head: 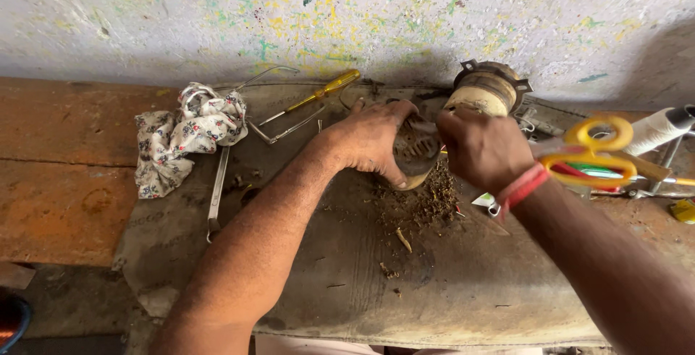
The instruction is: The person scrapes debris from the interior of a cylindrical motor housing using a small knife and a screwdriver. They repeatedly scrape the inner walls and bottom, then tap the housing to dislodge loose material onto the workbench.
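My left hand grips a round, slotted metal core, holding it tilted on a dirty grey mat. My right hand, with a red band at the wrist, is closed at the core's right side; what it holds is hidden by the fingers. A heap of brown scraps and debris lies on the mat just below the core. A second round core wrapped in pale winding stands behind my right hand, near the wall.
A flowered rag lies at the left. A yellow-handled screwdriver and bent wire sit behind it, a flat metal tool below. Yellow-handled scissors and a white spool are at the right. A paint-spattered wall runs behind.
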